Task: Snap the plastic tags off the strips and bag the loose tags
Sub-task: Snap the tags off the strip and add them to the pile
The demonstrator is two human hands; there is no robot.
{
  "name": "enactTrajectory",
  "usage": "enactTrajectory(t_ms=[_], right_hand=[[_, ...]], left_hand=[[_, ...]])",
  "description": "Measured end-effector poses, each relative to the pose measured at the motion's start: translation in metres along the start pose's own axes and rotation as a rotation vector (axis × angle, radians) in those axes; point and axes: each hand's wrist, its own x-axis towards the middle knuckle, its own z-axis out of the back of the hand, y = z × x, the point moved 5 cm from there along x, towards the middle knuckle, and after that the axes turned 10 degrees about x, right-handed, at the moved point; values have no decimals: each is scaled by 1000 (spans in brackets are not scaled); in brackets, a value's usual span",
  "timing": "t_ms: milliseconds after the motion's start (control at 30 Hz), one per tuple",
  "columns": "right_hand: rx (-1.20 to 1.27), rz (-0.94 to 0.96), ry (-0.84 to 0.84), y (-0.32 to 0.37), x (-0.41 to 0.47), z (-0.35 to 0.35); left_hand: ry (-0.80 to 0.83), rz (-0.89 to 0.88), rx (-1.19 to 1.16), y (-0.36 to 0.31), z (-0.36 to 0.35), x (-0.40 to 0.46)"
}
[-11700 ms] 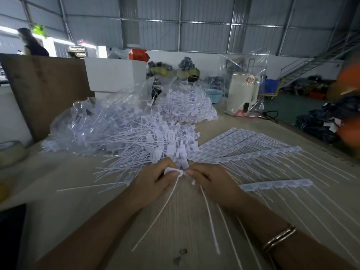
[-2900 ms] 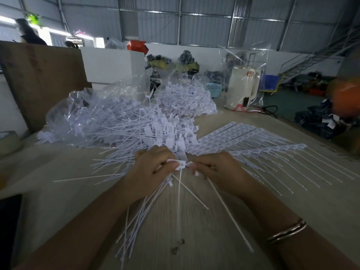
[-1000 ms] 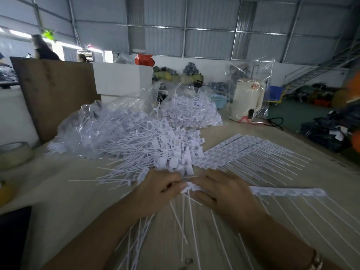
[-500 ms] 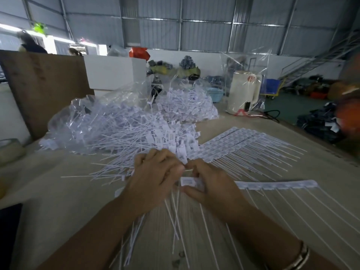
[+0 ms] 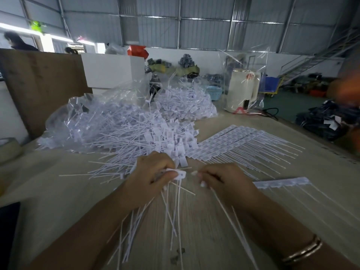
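Note:
My left hand (image 5: 150, 178) grips a bunch of loose white plastic tags (image 5: 180, 174); their heads stick out by my thumb and their thin tails hang down over the table. My right hand (image 5: 224, 182) pinches the end of a tag strip (image 5: 282, 183) that lies flat to the right, its tails running toward me. A small gap separates the two hands. A big heap of loose tags (image 5: 136, 137) lies just beyond my hands, spilling from a clear plastic bag (image 5: 81, 112). More whole strips (image 5: 239, 141) are fanned out at the right.
A second clear bag of tags (image 5: 187, 106) sits farther back. A white kettle-like jug (image 5: 243, 92) stands in plastic at the back right. A tape roll (image 5: 8, 151) is at the left edge, a brown board (image 5: 39, 86) and a white box (image 5: 113, 71) behind.
My hands have drawn slightly apart since half a second ago; a tag now sits with the bunch in my left hand, separate from the strip end in my right.

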Motion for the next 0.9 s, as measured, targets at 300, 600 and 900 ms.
enactTrajectory(t_ms=[300,600,900], right_hand=[[-79,79,-61,15,1,-13],[3,75,97,14,-1,-8],[49,-62,-42,-13,-2,18]], left_hand=[[-88,179,401,3,7,0],[121,240,161,-2,-15,1],[-89,89,180,13,13,-1]])
